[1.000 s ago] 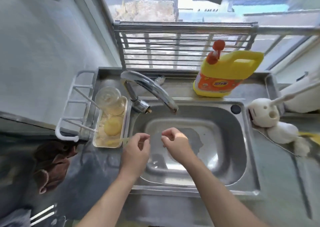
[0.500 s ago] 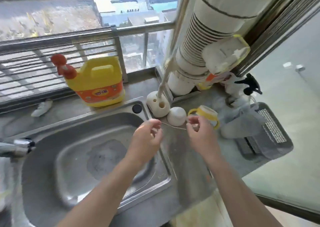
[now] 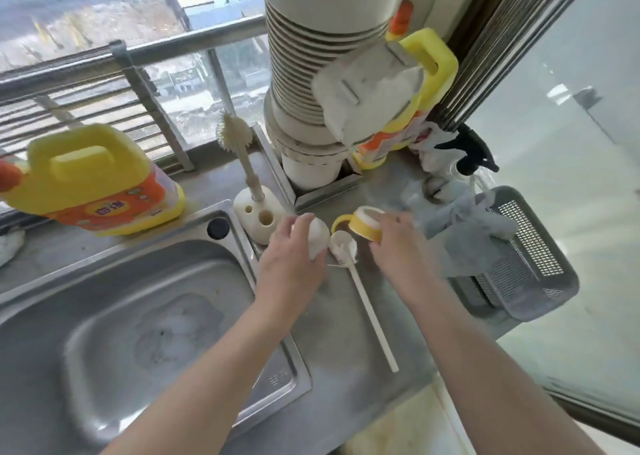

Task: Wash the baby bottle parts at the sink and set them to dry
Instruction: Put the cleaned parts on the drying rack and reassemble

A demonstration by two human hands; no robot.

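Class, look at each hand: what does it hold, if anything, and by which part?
The left hand grips the white dome cap over its top; right hand holds the yellow collar by its side.

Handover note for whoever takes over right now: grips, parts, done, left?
Left grip holds the white dome cap, right of the sink.
Right grip touches the yellow handled collar; too blurred to tell whether it holds it.
Long-handled white brush lies on the counter between them.
Done: cannot tell whether either part is washed.
Left: wash both at the sink, then set them to dry.
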